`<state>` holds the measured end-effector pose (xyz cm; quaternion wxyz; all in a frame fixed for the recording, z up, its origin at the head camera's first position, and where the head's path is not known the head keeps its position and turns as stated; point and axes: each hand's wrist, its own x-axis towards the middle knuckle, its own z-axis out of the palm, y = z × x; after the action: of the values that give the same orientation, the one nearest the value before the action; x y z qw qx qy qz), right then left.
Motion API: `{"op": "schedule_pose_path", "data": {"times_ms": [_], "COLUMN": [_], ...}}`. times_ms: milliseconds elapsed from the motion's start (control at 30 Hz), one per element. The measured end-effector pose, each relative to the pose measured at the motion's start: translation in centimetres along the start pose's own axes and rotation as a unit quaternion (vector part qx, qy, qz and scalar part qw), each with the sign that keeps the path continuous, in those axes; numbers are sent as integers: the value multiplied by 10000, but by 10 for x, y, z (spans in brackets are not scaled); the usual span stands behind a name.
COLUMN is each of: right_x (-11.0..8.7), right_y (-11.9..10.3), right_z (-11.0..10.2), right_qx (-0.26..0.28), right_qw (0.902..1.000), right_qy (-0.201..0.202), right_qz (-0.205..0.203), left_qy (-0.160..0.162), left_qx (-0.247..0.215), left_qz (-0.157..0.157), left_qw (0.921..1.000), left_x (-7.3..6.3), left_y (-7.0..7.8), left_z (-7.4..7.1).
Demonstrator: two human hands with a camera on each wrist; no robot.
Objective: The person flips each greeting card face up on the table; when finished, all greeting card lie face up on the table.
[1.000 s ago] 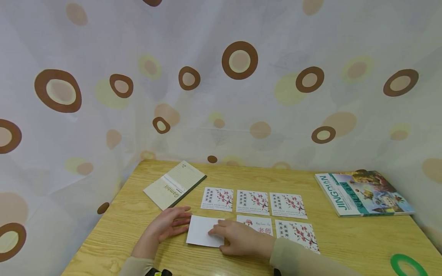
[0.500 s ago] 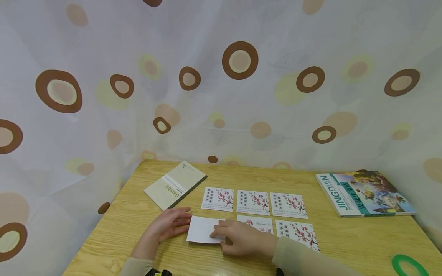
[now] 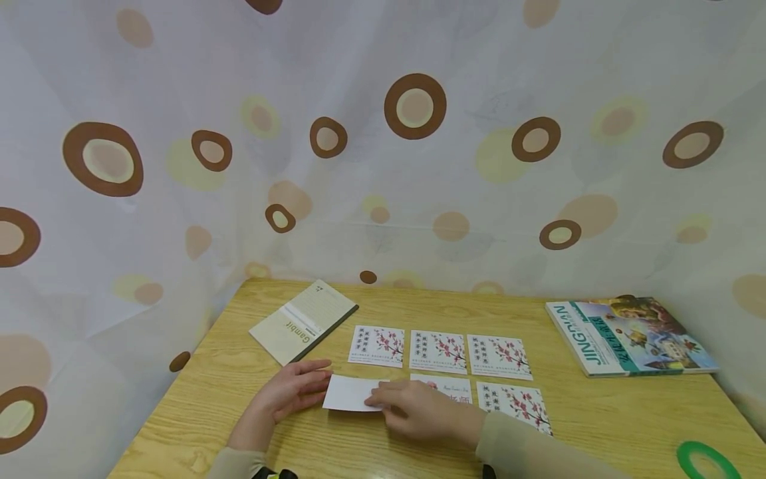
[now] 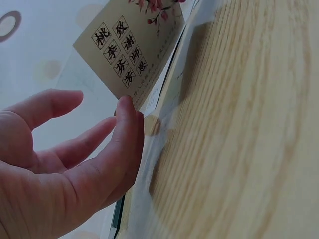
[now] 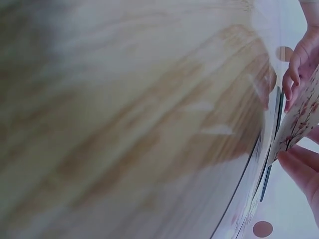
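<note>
A card (image 3: pixel 349 394) with its blank white side up is tilted, its near edge raised from the table. My right hand (image 3: pixel 421 409) pinches it at the right side, fingers over the white face and thumb (image 5: pixel 298 169) against the underside. That underside, printed with red blossoms and Chinese characters, shows in the left wrist view on the lifted card (image 4: pixel 132 45). At the left edge of the card rests my left hand (image 3: pixel 294 391), fingers loosely bent and fingertips right at the corner, gripping nothing. The right forearm partly covers a card with pink writing (image 3: pixel 443 386).
Behind lie three blossom cards (image 3: pixel 376 346) in a row, with another blossom card (image 3: pixel 516 407) right of my hand. A beige notebook (image 3: pixel 303 321) is at the back left, a colourful book (image 3: pixel 631 336) at the back right. A green ring (image 3: pixel 685 455) lies near the front right.
The near edge of the white card has risen from the table, lifted by my right hand, whose thumb has moved under it. My left hand has stayed in place.
</note>
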<state>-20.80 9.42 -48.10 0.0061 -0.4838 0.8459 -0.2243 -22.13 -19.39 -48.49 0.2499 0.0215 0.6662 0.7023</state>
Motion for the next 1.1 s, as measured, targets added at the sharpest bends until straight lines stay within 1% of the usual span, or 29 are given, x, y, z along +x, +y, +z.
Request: {"op": "schedule_pose_path", "data": {"times_ms": [133, 367, 600, 767, 900, 1000, 1100], "right_x": [1, 0, -2, -3, -3, -3, -4], "right_y": [-1, 1, 4, 6, 7, 8, 9], "right_z": [-2, -1, 2, 0, 0, 0, 1], "right_qx": [-1, 47, 111, 94, 141, 193, 297], "right_qw": [9997, 9972, 9945, 9920, 9908, 9909, 9900], "right_qy": [216, 722, 984, 1185, 1253, 1260, 1355], "right_qz": [79, -207, -330, -436, -485, -428, -253], "left_qy": [-84, 44, 83, 62, 5, -45, -76], "left_qx": [42, 145, 211, 115, -93, -205, -296], "left_qz": [58, 49, 115, 151, 198, 238, 236], "left_qw": [9999, 9999, 9997, 9998, 9998, 9995, 9993], "left_x": [1, 2, 3, 5, 6, 6, 4], "left_y": [-1, 0, 1, 1, 1, 1, 1], "left_z": [-1, -1, 0, 0, 0, 1, 1]}}
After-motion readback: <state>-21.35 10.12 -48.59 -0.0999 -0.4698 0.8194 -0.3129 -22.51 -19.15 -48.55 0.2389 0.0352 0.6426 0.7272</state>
